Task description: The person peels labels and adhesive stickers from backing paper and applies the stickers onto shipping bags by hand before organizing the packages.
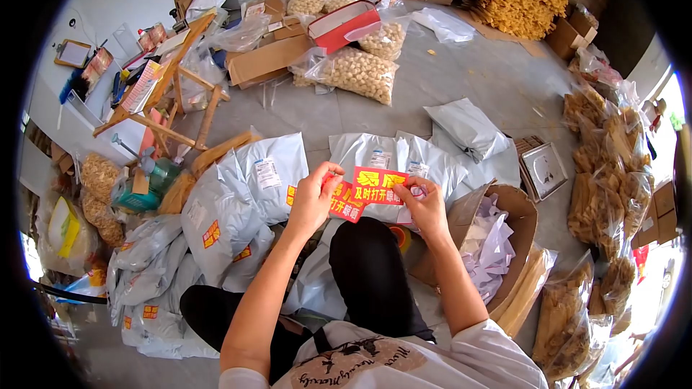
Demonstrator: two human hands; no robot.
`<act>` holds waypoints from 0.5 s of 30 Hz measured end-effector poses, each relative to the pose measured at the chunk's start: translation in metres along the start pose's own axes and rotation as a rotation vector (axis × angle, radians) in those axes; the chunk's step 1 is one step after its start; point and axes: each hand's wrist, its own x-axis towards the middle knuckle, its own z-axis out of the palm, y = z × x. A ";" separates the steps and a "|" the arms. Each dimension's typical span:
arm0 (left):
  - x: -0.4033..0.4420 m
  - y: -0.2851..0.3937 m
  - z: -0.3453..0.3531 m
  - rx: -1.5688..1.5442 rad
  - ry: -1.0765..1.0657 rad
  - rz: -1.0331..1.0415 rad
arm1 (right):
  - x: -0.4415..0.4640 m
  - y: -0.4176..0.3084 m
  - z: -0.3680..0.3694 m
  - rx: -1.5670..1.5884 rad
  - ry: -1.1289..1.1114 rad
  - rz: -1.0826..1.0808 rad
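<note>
In front of my knees, both hands hold red stickers with yellow and white printed characters. My left hand pinches the left, lower sticker. My right hand is closed on the right edge of the upper sticker, which overlaps the other one. Whether the two are joined I cannot tell. Beyond the hands lie grey-white mailing bags with white shipping labels. More filled bags are to the left, several bearing similar red and yellow stickers.
A cardboard box of white paper scraps stands close by my right arm. Bagged dried goods line the right side. A wooden stool, a red box and bags of pale round pieces are farther off.
</note>
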 end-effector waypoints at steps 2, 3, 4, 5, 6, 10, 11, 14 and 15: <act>0.003 0.000 0.001 0.029 0.007 0.112 | 0.002 -0.003 -0.005 -0.028 -0.011 -0.022; 0.005 0.002 0.002 0.059 0.015 0.223 | 0.001 -0.011 -0.007 -0.103 -0.008 -0.044; 0.005 0.004 0.001 0.059 0.015 0.223 | 0.002 -0.015 -0.009 -0.177 -0.005 -0.066; 0.005 0.008 0.001 0.086 -0.007 0.226 | 0.003 -0.015 -0.010 -0.178 -0.005 -0.066; 0.005 0.012 0.000 0.114 -0.028 0.228 | 0.005 -0.014 -0.012 -0.216 -0.002 -0.102; 0.007 0.019 -0.001 0.173 -0.078 0.217 | 0.012 -0.017 -0.016 -0.275 -0.045 -0.153; 0.008 0.018 -0.001 0.181 -0.084 0.237 | 0.013 -0.019 -0.016 -0.275 -0.045 -0.152; 0.011 0.019 -0.001 0.180 -0.098 0.258 | 0.017 -0.027 -0.019 -0.331 -0.046 -0.189; 0.011 0.021 -0.002 0.172 -0.102 0.258 | 0.017 -0.030 -0.019 -0.352 -0.061 -0.184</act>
